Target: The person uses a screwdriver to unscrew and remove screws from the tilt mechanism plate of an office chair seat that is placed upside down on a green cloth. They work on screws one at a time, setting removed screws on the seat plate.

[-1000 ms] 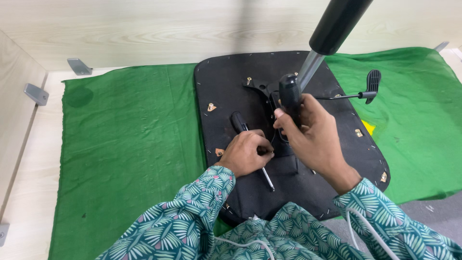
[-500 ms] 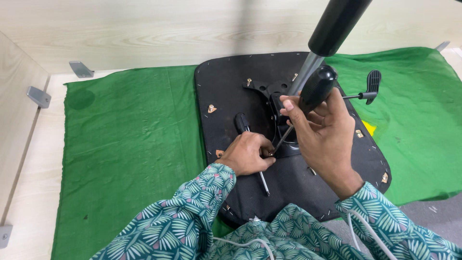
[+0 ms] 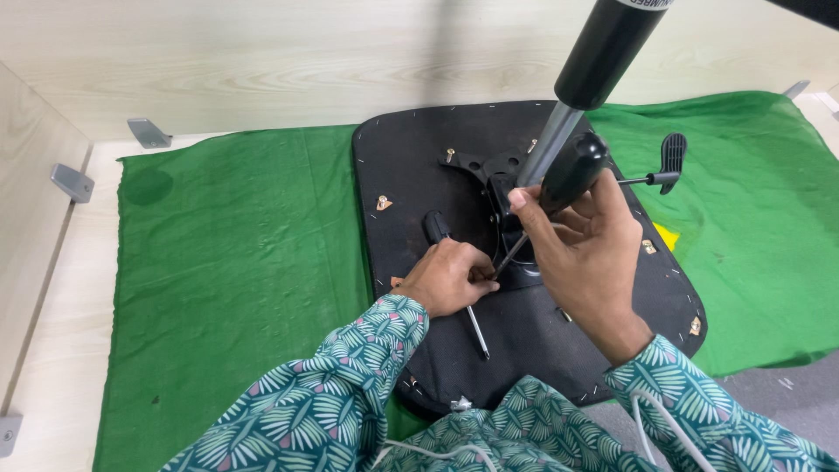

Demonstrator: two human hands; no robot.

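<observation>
Head view: a black-handled screwdriver [image 3: 559,188] is clamped in the right hand [image 3: 585,253], its tip angled down toward the seat mechanism [image 3: 502,175]. A second screwdriver [image 3: 454,271] is pinned beneath the curled fingers of the left hand [image 3: 446,278], steadying the upturned chair seat [image 3: 411,192] on green cloth [image 3: 236,253].

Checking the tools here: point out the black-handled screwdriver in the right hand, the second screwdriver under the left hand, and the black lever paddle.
Black-handled screwdriver [image 3: 572,170], head view, on its handle.
Second screwdriver [image 3: 477,332], head view, on its metal shaft.
Black lever paddle [image 3: 673,153], head view, on its flat grip.
</observation>
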